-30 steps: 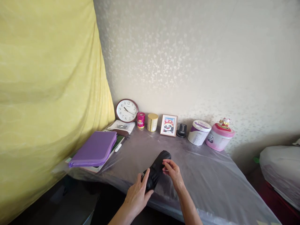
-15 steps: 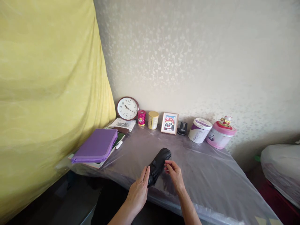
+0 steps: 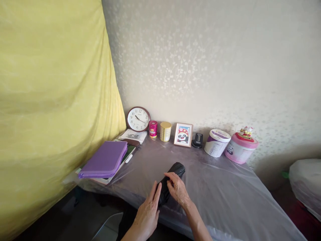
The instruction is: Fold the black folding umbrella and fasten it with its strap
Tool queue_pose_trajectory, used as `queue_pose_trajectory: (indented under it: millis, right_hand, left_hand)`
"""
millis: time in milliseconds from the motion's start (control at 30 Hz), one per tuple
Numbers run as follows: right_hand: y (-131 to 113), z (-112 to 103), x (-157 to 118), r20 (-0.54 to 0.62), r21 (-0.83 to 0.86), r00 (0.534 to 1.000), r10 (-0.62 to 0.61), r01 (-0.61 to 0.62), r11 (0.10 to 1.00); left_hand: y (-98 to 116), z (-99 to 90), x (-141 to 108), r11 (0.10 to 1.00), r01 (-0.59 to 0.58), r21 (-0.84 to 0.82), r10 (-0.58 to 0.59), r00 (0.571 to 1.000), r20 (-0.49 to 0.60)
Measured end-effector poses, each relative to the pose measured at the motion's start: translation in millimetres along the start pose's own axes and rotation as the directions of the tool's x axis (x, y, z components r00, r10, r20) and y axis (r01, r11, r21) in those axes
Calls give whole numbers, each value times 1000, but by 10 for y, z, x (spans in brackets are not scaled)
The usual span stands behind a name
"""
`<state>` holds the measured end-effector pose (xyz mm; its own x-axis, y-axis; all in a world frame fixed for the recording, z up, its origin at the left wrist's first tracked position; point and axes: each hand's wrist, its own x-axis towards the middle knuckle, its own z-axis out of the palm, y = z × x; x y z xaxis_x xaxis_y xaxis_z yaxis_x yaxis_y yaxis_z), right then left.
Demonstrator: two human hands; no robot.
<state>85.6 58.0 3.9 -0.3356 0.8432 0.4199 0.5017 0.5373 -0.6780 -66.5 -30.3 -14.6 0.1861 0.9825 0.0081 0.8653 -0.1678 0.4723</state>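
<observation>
Our right hand (image 3: 177, 188) has moved across black bundle (image 3: 178, 168), fingers curled; left hand (image 3: 148, 211) nearly flat along its side. Bundle rolled; what right pinches, whether fastening remains, we can't tell.

Wearer's limbs, head view. Left hand (image 3: 147, 212) and right hand (image 3: 178, 190): bare, fingers slender; fine skin creases across back of right. Left forearm (image 3: 134, 233) and right forearm (image 3: 198, 223): bare down to lower edge of view, slim, narrowing at wrists. Black patch (image 3: 126, 221) beside left forearm: possibly clothing, too shadowed to tell.
</observation>
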Motion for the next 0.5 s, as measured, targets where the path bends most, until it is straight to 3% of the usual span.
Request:
queue_pose_trajectory:
  millis: [500]
  right_hand:
    - [72, 33, -20, -15, 65, 999, 31, -30, 997]
  left_hand:
    - [-49, 51, 20, 1000, -13, 11, 13, 1000, 2]
